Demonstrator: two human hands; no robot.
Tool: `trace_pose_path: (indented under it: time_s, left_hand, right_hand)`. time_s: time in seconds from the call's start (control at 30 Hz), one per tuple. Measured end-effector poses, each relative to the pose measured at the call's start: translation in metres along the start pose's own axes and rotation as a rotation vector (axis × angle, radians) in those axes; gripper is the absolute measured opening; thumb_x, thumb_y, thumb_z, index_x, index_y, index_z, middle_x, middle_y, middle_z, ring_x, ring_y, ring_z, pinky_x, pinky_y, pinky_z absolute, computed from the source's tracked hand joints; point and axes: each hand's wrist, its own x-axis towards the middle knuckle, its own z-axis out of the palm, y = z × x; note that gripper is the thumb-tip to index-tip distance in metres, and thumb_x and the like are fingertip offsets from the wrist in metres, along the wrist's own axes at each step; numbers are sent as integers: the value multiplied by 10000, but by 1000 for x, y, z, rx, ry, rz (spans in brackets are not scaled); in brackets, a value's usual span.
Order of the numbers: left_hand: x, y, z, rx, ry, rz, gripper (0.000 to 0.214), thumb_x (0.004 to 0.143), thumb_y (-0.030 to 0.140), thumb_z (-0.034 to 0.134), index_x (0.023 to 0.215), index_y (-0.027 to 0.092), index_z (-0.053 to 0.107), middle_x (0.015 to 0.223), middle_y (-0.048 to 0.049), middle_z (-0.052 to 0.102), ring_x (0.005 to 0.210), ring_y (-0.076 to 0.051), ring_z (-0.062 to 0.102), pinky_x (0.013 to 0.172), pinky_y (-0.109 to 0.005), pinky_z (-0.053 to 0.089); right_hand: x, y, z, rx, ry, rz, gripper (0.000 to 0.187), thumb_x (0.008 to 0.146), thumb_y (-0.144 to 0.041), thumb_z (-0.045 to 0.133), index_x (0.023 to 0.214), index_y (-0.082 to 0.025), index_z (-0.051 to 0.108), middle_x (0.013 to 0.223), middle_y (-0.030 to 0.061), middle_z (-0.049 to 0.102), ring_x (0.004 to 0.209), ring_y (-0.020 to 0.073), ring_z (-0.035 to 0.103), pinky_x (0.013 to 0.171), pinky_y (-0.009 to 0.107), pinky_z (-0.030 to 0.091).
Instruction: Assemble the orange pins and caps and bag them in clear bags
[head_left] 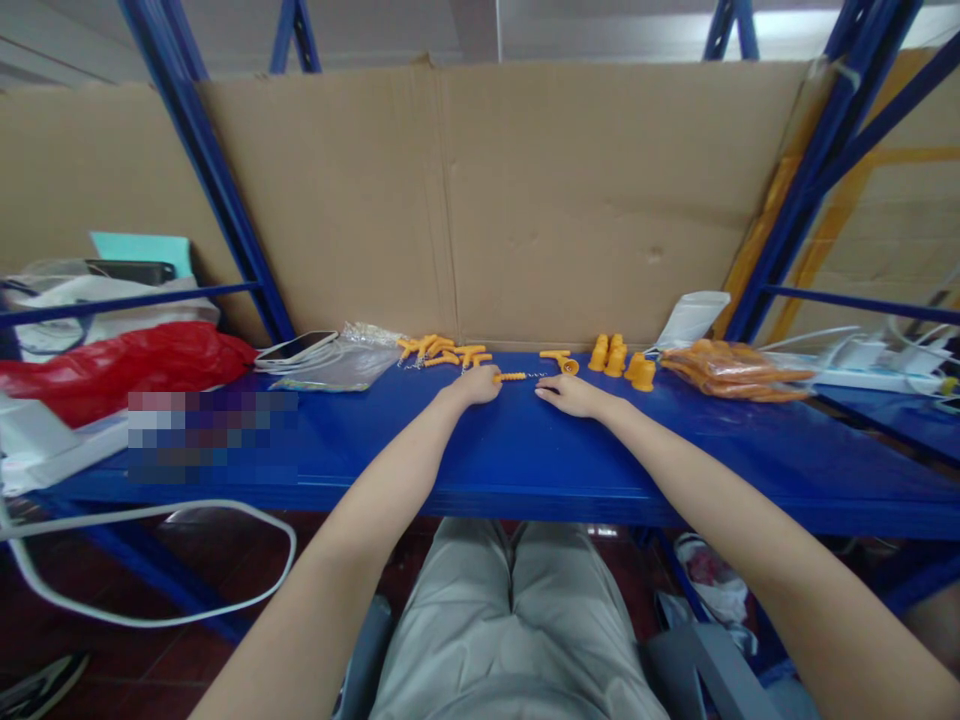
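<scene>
My left hand [478,386] is closed around an orange corkscrew [513,377]. Its threaded shaft and thin metal spiral stick out to the right, low over the blue table. Just past the spiral's tip, my right hand [573,394] rests with its fingers slightly apart and nothing visible in them. Behind that hand stands an orange bell-shaped piece [570,367], with an orange T-shaped handle [553,354] beside it. Several more orange corkscrew handles [439,347], some with metal spirals, lie in a pile behind my left hand.
Several orange bell-shaped caps [641,372] stand to the right. Beyond them lies a clear bag of orange parts [735,368] and a white power strip [877,375]. Left are a plastic bag [341,362], a phone [300,347] and a red bag [142,372]. A cardboard panel [525,200] closes the back.
</scene>
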Motion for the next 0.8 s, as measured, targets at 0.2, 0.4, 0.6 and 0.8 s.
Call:
trace_pose_path:
  time_s: [0.2, 0.4, 0.6, 0.8]
  left_hand:
    - [0, -2, -2, -60, 30, -54, 335, 985, 308, 435, 1179, 161, 665, 1185, -129, 721, 1120, -244, 669, 937, -317, 505]
    - [6, -8, 4, -99, 84, -30, 231, 943, 253, 496, 1010, 149, 692, 1094, -128, 731, 1042, -235, 675, 896, -305, 503]
    - [6, -6, 5, -134, 94, -46, 235, 918, 198, 506, 1025, 125, 702, 1019, -137, 739, 987, -248, 688, 867, -323, 516]
    - [4, -2, 3, -108, 101, -57, 298, 910, 163, 502, 1132, 111, 694, 1146, -157, 725, 1090, -253, 675, 934, -310, 506]
  right_hand:
    - [-3, -5, -5, 9, -5, 11, 411, 1037, -379, 382, 1074, -170, 734, 1034, 101, 766, 1008, 242, 697, 917, 327, 501]
    - [-9, -10, -29, -102, 158, 154, 366, 1015, -333, 434, 1193, -165, 705, 1263, 137, 694, 1203, 297, 618, 1024, 421, 451]
    - [-32, 14, -67, -185, 482, 536, 397, 995, -319, 406, 1197, -125, 688, 1283, 208, 652, 1243, 369, 574, 1020, 510, 449]
    - [-48, 78, -66, -26, 413, 772, 496, 906, -460, 530, 1266, -138, 641, 1228, 275, 635, 1265, 475, 519, 1007, 629, 421]
